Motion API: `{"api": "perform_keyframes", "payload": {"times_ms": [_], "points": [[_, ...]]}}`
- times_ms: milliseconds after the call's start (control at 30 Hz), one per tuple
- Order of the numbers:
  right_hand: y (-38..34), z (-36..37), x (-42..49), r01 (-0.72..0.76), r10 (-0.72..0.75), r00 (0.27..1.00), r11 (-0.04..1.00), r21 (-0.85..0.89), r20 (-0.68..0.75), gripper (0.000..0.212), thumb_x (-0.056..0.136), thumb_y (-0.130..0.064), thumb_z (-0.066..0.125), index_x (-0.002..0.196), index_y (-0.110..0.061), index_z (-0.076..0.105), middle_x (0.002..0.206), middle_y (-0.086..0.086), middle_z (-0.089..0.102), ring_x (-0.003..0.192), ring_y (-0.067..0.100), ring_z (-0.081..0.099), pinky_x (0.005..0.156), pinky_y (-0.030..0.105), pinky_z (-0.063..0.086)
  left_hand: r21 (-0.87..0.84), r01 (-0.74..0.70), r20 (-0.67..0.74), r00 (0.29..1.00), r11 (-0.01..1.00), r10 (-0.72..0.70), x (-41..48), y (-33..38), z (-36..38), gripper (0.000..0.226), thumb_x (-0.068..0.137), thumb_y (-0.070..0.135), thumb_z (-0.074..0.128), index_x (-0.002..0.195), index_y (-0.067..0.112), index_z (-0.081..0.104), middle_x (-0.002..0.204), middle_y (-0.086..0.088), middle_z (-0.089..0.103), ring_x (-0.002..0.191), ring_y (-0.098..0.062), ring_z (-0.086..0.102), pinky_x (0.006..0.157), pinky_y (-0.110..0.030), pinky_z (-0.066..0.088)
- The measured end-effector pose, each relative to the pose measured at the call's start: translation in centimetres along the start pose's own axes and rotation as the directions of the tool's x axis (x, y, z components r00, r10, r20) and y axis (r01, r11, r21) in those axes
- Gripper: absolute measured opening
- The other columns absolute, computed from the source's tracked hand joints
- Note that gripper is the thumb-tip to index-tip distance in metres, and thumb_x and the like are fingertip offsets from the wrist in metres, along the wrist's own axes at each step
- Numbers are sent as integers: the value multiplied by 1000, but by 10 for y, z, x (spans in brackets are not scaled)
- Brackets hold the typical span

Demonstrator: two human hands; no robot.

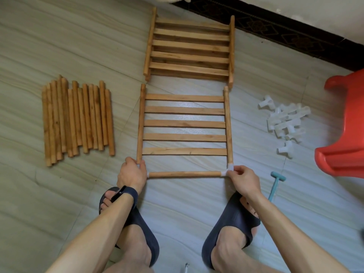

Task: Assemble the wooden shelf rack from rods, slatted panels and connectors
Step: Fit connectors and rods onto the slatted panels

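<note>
A: Does anything here hold other things?
B: Only a red plastic piece (342, 123) at the right edge of the floor (59, 46). I cannot tell whether it is a stool or a tub, and its inside is hidden.
A: And the materials?
B: Round, light-brown wooden rods (77, 119) lie side by side toward the left edge. Translucent white plastic connectors (285, 123), short and tube-shaped, sit heaped toward the right. A teal mallet (275, 184) lies near that heap.
A: The rack itself?
B: One slatted panel (185, 124), five flat slats between two round rails, lies flat mid-floor. A stack of slatted panels (190, 46) lies just beyond it. A cross rod (184, 174) spans its near end.
A: The hands?
B: The left hand (132, 174) curls its fingers round the left corner connector (138, 166). The right hand (244, 179) pinches the right corner connector (229, 168) between thumb and fingertips.
</note>
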State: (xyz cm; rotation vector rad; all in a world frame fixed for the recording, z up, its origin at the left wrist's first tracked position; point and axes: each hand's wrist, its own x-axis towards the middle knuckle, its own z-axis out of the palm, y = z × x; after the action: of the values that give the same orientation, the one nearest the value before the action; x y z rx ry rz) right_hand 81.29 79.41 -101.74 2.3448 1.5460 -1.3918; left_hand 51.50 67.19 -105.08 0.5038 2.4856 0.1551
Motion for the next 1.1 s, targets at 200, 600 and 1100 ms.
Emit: {"api": "perform_keyframes", "payload": {"times_ms": [200, 600, 1100], "points": [[2, 7, 6, -24, 14, 996, 994, -106, -88, 22, 94, -41, 61, 94, -19, 64, 84, -4, 62, 84, 21, 57, 70, 33, 40, 41, 20, 9, 1000, 999, -21, 6, 4, 1, 39, 102, 38, 49, 115, 2, 54, 112, -21, 64, 98, -42, 62, 72, -41, 48], [-5, 12, 10, 119, -144, 988, 938, -325, -52, 28, 99, -38, 51, 85, -15, 55, 81, 5, 62, 69, 19, 51, 57, 33, 33, -15, 144, 31, 989, 989, -144, 26, 9, -7, 38, 94, 42, 58, 95, 6, 72, 92, -16, 71, 82, -37, 64, 64, -35, 47], [6, 17, 9, 150, -156, 988, 922, -357, 12, 23, 99, -34, 47, 90, -13, 46, 90, 9, 54, 75, 24, 49, 66, 35, 35, -386, 282, 212, 954, 878, -213, 32, -1, -25, 23, 91, 43, 69, 88, 21, 64, 94, -8, 72, 78, -30, 72, 82, -43, 61]]}}
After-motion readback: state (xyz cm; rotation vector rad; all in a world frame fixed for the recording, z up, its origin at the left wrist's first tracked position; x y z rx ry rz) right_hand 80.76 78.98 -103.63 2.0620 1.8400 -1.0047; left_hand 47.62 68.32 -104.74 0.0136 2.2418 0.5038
